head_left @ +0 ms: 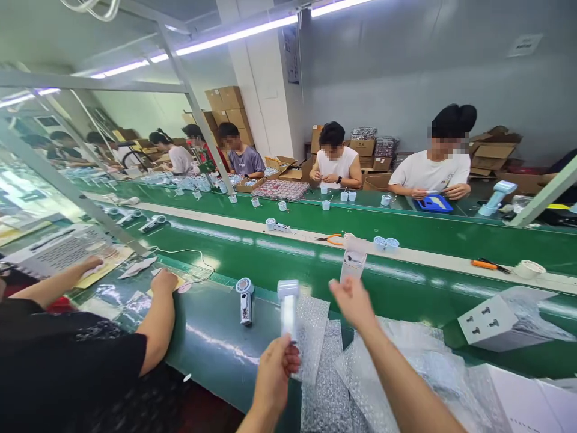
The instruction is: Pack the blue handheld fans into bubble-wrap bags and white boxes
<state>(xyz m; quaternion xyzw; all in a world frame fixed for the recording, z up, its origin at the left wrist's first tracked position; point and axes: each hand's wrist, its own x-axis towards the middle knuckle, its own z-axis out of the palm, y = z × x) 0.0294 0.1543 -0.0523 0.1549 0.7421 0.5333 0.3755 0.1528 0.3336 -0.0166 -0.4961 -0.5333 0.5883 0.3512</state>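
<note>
My left hand [276,367] is closed around the lower handle of a pale handheld fan [289,307], slightly blurred, its head pointing up. Beyond it, my right hand [354,300] reaches over the belt with thumb and fingers apart, smeared a little by motion. Just past those fingers is a small white open box [354,261] with a dark item in it; whether they touch cannot be made out. Left of the held fan, another handheld fan [244,300] lies on the bench with its handle's inside exposed. Bubble-wrap bags [329,373] are spread below and right of my hands.
A co-worker's arm [157,325] rests on the bench at left. The green belt [207,240] crosses ahead, with a pale strip holding orange-handled pliers [334,239] and tape [529,269]. A white carton [489,325] stands at right. Several people sit opposite.
</note>
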